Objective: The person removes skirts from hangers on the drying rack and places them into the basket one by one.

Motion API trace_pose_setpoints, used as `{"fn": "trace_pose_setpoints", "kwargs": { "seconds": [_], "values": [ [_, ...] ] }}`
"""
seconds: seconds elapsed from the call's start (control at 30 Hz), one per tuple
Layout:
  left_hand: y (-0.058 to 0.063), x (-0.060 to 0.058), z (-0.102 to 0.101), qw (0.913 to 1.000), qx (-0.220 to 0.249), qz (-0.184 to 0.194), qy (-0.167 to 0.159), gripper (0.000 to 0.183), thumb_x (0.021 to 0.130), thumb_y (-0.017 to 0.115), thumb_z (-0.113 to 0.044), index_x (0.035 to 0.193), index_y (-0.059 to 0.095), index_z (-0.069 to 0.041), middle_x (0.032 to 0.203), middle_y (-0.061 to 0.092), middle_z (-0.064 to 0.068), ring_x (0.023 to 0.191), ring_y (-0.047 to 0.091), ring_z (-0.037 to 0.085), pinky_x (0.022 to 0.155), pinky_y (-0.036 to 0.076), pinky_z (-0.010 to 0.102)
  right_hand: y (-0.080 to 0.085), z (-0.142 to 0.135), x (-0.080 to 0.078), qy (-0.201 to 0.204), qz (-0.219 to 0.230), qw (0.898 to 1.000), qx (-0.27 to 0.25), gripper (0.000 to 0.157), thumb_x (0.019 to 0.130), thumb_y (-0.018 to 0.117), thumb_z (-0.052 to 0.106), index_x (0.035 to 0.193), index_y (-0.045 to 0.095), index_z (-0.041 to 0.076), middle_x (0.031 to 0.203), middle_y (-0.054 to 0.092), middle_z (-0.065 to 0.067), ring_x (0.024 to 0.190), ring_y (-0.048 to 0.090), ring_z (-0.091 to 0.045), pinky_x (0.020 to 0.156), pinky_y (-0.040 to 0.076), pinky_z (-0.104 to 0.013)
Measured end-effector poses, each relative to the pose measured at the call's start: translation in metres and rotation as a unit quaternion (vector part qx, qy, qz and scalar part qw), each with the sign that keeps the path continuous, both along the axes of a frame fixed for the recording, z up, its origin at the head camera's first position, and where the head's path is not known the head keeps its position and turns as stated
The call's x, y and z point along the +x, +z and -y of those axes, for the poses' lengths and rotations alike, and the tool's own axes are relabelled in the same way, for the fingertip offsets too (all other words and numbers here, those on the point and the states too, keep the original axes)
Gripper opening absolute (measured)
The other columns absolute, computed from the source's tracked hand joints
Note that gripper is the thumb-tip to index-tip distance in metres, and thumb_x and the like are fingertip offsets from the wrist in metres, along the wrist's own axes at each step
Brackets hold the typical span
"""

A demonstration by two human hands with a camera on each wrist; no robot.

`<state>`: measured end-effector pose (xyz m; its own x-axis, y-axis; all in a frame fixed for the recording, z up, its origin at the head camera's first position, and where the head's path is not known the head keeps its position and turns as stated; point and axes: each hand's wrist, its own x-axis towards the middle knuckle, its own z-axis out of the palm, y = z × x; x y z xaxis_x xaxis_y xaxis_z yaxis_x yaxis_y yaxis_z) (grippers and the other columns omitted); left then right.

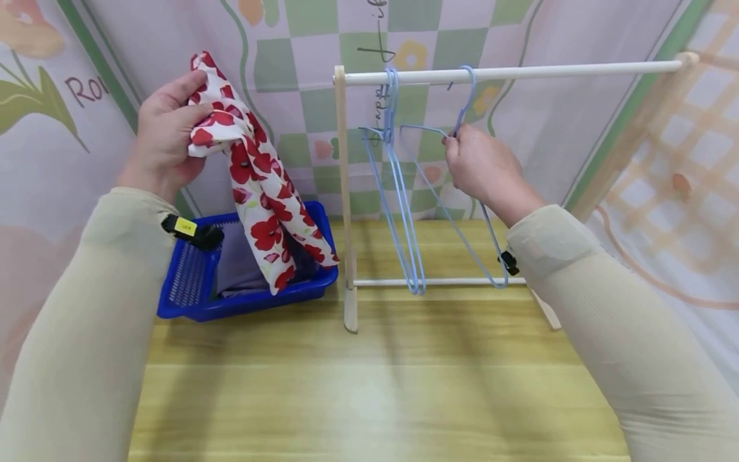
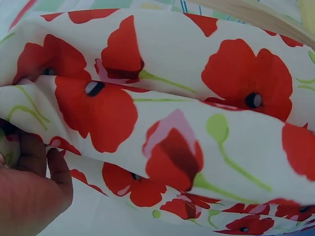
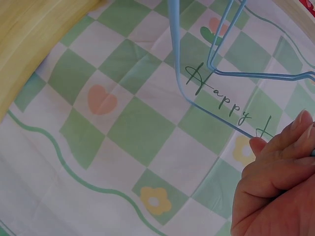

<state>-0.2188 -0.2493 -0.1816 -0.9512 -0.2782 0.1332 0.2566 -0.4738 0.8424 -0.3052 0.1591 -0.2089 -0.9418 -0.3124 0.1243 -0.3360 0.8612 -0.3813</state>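
Observation:
My left hand grips one end of a white garment with red flowers, held up over the blue basket. Two long parts of it dangle toward the basket; its exact kind is unclear. In the left wrist view the flowered fabric fills most of the picture, beside the curled fingers. At the rack, my right hand pinches a light blue hanger just below its hook, which is at the white rail. The right wrist view shows the same hanger running into the fingers.
Other blue hangers hang close together near the rack's left wooden post. Dark greyish-purple fabric lies in the basket. A lower white bar joins the rack's sides. Patterned curtains stand behind the wooden table.

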Motion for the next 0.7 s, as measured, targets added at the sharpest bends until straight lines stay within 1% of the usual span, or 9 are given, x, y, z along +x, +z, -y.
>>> {"fn": "trace_pose_setpoints", "kwargs": {
  "seconds": [0.07,0.17,0.3,0.5,0.7],
  "values": [
    [-0.002,-0.003,-0.003,0.9999,0.002,-0.009,-0.004,0.048,0.100,0.059,0.009,0.143,0.064,-0.011,0.153,0.044,-0.002,0.142,0.045,0.020,0.088,0.062,0.030,-0.001,-0.001,0.000,0.002,-0.001,1.000,0.000,0.051,0.113,0.025,0.038,0.135,0.056,0.004,0.095,0.069,-0.013,0.079,0.064,-0.028,0.064,0.046,-0.042],
    [-0.003,-0.007,-0.006,0.9999,0.004,-0.013,-0.009,0.048,0.101,0.057,0.009,0.144,0.063,-0.010,0.153,0.044,-0.002,0.142,0.046,0.021,0.087,0.062,0.031,-0.001,-0.001,-0.001,0.006,-0.003,1.000,-0.001,0.051,0.113,0.024,0.037,0.138,0.055,0.005,0.095,0.069,-0.014,0.079,0.066,-0.028,0.064,0.046,-0.042],
    [-0.004,-0.010,-0.008,0.9998,0.008,-0.016,-0.013,0.048,0.101,0.057,0.008,0.144,0.062,-0.011,0.154,0.044,-0.001,0.142,0.046,0.022,0.090,0.062,0.032,-0.002,0.000,-0.001,0.007,-0.002,1.000,-0.002,0.053,0.113,0.024,0.037,0.143,0.054,0.005,0.096,0.070,-0.014,0.080,0.068,-0.027,0.064,0.047,-0.042],
    [-0.006,-0.013,-0.013,0.9997,0.006,-0.023,-0.003,0.048,0.100,0.060,0.007,0.145,0.063,-0.011,0.153,0.045,-0.001,0.141,0.046,0.023,0.093,0.061,0.033,-0.001,-0.001,0.000,0.007,-0.002,1.000,-0.002,0.052,0.113,0.025,0.037,0.141,0.055,0.005,0.093,0.070,-0.013,0.078,0.067,-0.027,0.063,0.046,-0.042],
    [-0.006,-0.015,-0.016,0.9995,0.019,-0.025,0.001,0.046,0.098,0.065,0.005,0.140,0.067,-0.013,0.150,0.049,-0.001,0.138,0.048,0.022,0.097,0.060,0.035,-0.001,0.000,0.001,0.009,-0.001,1.000,0.002,0.054,0.113,0.023,0.037,0.144,0.053,0.003,0.094,0.071,-0.014,0.078,0.067,-0.027,0.063,0.047,-0.042]
  ]
}}
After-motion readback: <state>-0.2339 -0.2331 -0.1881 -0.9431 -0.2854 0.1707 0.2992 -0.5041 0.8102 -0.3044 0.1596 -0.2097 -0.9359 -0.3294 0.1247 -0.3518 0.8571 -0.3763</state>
